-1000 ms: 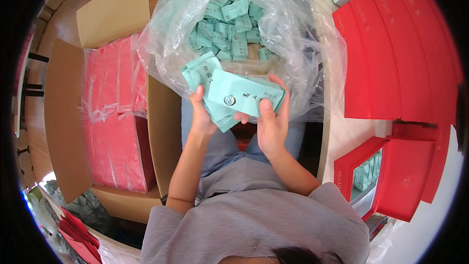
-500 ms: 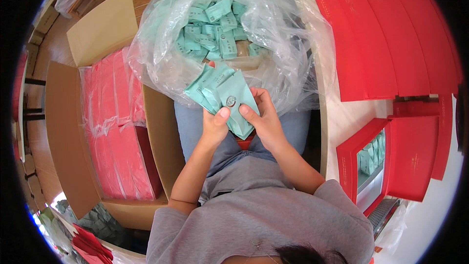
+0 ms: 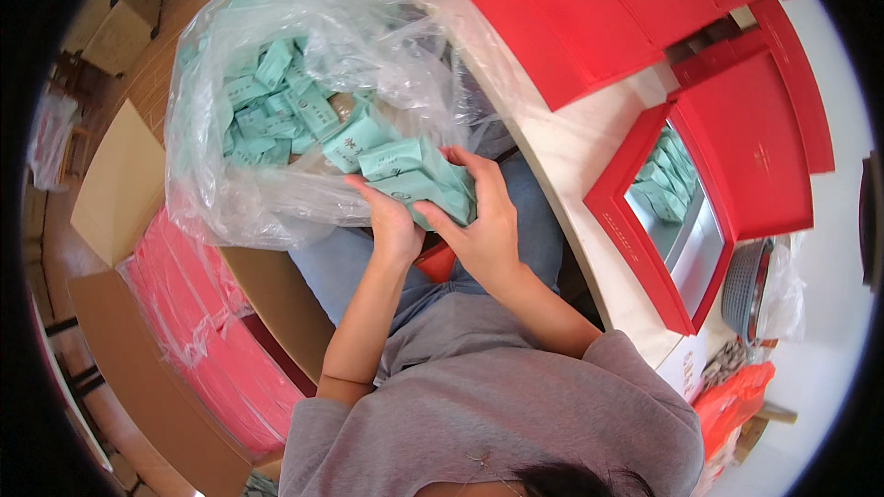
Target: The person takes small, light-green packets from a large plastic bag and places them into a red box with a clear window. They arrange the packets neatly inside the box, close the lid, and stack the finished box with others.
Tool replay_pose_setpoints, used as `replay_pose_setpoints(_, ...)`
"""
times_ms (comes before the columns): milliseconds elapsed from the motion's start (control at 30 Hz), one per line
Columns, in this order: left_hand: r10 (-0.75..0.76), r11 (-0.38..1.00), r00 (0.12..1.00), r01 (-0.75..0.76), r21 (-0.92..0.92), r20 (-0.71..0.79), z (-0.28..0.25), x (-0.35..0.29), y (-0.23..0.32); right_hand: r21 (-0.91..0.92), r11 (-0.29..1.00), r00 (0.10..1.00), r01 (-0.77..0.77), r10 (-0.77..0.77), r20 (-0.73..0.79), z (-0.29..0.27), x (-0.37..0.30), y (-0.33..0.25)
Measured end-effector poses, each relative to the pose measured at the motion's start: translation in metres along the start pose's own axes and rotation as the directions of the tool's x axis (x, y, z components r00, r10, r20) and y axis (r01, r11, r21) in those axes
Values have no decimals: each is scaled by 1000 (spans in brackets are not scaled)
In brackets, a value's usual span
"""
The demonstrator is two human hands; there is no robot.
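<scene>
Several pale green sachets (image 3: 419,175) are held as a fanned stack in front of my lap. My right hand (image 3: 486,221) grips their right side, thumb in front and fingers wrapped round the edge. My left hand (image 3: 394,225) cups the lower left of the stack, its fingers partly hidden by the sachets. Just beyond, a large clear plastic bag (image 3: 216,207) stands open with many loose green sachets (image 3: 276,110) inside. On the right, an open red gift box (image 3: 629,232) holds a row of green sachets (image 3: 665,175) in its silvery interior.
To my left an open cardboard carton (image 3: 147,364) holds plastic-wrapped red boxes (image 3: 226,368). Red box panels (image 3: 589,18) lie at the far right of the pale table (image 3: 589,166). A grey basket (image 3: 741,285) and an orange-red bag (image 3: 732,405) are at right.
The view has turned, shifting the bag left and bringing the gift box nearer. My hands have regrouped the sachets, now turned sideways, with the right hand wrapped round their right edge.
</scene>
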State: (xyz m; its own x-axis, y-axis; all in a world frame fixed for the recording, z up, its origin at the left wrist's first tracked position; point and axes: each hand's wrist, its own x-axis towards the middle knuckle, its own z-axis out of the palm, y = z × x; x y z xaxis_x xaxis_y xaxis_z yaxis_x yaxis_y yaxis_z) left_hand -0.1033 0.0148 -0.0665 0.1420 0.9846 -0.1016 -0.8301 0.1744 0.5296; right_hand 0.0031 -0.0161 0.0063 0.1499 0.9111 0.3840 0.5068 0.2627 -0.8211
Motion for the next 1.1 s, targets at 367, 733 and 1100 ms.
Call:
replay_pose_setpoints(367,-277,937,888,165,308,367,42,7,-24,-110,990,989,93,-79,122,-66,0,9)
replay_pose_setpoints(733,-447,874,805,300,383,389,39,2,-72,-493,766,876,-413,482,15,-314,-24,11)
replay_pose_setpoints(1100,-430,866,851,293,406,302,26,7,-62,-850,491,953,-190,302,-39,-258,-3,54)
